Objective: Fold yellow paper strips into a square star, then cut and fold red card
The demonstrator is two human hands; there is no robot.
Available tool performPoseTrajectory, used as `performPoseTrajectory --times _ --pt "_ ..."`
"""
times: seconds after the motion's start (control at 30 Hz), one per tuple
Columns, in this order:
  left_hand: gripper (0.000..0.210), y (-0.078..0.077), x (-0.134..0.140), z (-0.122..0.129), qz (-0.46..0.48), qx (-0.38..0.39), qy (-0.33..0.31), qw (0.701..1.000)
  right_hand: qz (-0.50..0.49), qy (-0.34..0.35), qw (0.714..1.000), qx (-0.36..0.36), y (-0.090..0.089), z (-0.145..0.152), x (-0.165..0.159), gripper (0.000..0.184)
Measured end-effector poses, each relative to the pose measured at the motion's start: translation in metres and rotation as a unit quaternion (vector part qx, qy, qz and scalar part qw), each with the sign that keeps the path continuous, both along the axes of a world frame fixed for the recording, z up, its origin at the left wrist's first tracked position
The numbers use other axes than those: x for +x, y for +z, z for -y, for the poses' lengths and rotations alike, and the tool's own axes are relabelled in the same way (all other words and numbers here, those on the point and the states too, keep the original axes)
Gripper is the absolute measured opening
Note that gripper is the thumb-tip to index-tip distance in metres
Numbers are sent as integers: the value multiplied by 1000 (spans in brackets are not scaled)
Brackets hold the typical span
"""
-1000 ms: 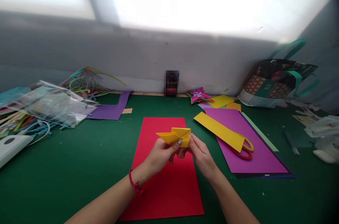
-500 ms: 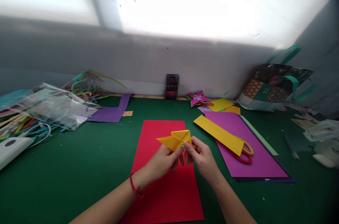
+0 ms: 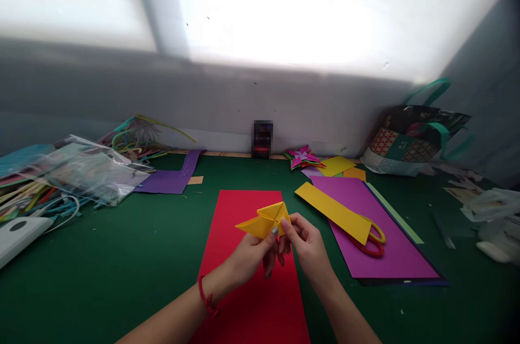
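Observation:
Between my two hands is a folded piece of yellow paper [image 3: 260, 222], with a pointed flap jutting out to the left and a creased, angular part at the right. My left hand [image 3: 252, 254] pinches it from below, the thumb pressed on its lower middle. At its right edge, the thumb and fingers of my right hand [image 3: 304, 238] grip it close to the left thumb. Both hands hold the paper above a red sheet [image 3: 244, 300] lying on the green table [image 3: 134, 268]. The fingers under the paper are partly hidden.
On the right, a yellow strip [image 3: 333, 211] covers part of the scissors [image 3: 376, 249] on a magenta sheet [image 3: 390, 257]. Folded paper stars [image 3: 303, 157] and a patterned bag [image 3: 406, 143] stand behind. At left are purple paper [image 3: 162, 181], a plastic bag [image 3: 109, 170] and a white device [image 3: 22, 235].
The folded yellow paper has tilted slightly, its right part turned upward, and both hands still grip it. The whole view has shifted a little, so the background sits lower.

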State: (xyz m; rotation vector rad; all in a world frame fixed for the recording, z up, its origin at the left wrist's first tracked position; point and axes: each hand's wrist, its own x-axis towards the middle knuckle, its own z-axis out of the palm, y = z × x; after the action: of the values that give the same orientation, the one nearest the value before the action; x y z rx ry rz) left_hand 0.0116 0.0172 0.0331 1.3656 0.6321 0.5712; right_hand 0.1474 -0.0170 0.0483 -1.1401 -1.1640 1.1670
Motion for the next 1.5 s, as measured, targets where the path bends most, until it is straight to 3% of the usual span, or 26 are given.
performPoseTrajectory --times 0.17,0.23,0.37,0.43,0.53,0.73,0.9,1.13,1.5 --pt "23 -4 -3 -5 -51 69 -29 996 27 -8 1000 -13 12 0 12 24" --pt "23 -4 -6 -13 -41 75 5 996 48 4 999 -19 15 0 18 24" --pt "40 4 -14 -28 -8 0 86 996 75 64 994 -40 18 2 24 24" --pt "47 10 -17 -31 -11 -28 55 998 94 84 991 -45 16 3 24 24" --pt "37 16 -18 -28 -32 6 8 999 111 90 989 -44 11 4 22 23" --pt "32 20 -17 -20 -79 71 59 993 55 38 998 -18 7 1 16 31" --pt "34 29 -18 -18 -96 101 122 983 21 -12 1000 10 6 -2 15 24" --pt "35 34 -17 -13 -102 115 126 980 -127 33 990 -57 16 2 9 24" --pt "34 33 -15 -13 -94 98 125 983 -141 39 987 -62 19 3 9 23"
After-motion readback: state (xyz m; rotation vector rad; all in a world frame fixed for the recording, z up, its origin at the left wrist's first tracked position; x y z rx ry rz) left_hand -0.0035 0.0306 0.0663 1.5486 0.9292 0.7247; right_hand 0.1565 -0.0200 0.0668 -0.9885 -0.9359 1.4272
